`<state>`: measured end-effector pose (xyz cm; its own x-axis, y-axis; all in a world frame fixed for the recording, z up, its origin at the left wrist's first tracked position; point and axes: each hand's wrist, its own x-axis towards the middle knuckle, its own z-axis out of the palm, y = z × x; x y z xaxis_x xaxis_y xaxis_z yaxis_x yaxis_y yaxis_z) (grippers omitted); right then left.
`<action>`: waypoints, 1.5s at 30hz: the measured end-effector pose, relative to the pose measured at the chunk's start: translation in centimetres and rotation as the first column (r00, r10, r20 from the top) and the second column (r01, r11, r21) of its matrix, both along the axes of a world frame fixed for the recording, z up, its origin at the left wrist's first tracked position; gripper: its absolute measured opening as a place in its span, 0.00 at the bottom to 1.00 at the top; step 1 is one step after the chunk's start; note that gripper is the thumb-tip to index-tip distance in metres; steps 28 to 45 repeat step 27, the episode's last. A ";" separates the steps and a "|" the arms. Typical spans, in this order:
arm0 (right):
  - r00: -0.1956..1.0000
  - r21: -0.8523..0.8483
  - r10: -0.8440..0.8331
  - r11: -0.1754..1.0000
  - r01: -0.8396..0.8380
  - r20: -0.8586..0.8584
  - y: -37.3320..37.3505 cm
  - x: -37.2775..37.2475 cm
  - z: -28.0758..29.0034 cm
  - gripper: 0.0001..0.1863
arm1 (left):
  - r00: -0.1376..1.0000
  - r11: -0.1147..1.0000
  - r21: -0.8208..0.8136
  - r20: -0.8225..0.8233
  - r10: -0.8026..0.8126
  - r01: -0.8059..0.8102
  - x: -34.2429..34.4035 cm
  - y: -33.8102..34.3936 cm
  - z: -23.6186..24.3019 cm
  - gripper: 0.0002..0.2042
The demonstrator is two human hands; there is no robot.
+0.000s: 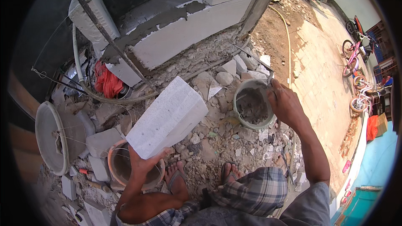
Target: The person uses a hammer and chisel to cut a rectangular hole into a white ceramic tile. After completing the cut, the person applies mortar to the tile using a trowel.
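Note:
My left hand [144,162] supports a white lightweight concrete block [167,115] from beneath its near end, fingers against its side. The block is tilted, its far end pointing away toward the low wall. My right hand [288,102] is closed at the right rim of a pale green bucket [235,111] with grey mortar [252,104] inside. A trowel [256,58] appears to be in that hand: its thin dark blade points to the far left, seen nearly edge-on, and its handle is hidden by my fingers. Below the block stands an orange-rimmed bucket [112,163], partly covered by my left arm.
Ahead is a low wall of white blocks [188,33] with wet mortar on top, between leaning poles. Rubble [205,142] covers the ground around my feet. To the left lie a tipped tub [67,138], loose blocks [104,142] and a red bag [104,77]. A yellow hose [289,42] runs at right.

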<state>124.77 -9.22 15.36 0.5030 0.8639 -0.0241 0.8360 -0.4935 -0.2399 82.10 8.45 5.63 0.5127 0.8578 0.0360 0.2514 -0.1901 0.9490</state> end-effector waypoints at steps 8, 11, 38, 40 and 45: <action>0.933 0.144 -0.053 0.983 0.111 -0.357 3.8 -0.1 2.4 0.28 | 0.999 0.999 -0.038 0.017 -0.030 0.031 0.7 0.2 1.2 0.31; 0.988 0.109 0.011 0.994 0.006 -0.154 12.9 -0.1 5.3 0.28 | 0.999 0.997 -0.060 0.019 -0.037 0.038 1.3 0.3 0.9 0.33; 0.926 -0.422 0.216 0.904 -0.070 0.309 15.3 3.0 16.2 0.22 | 0.996 0.991 -0.104 -0.008 0.086 -0.087 -0.5 -0.1 -2.4 0.45; 0.926 -0.422 0.216 0.904 -0.070 0.309 15.3 3.0 16.2 0.22 | 0.996 0.991 -0.104 -0.008 0.086 -0.087 -0.5 -0.1 -2.4 0.45; 0.926 -0.422 0.216 0.904 -0.070 0.309 15.3 3.0 16.2 0.22 | 0.996 0.991 -0.104 -0.008 0.086 -0.087 -0.5 -0.1 -2.4 0.45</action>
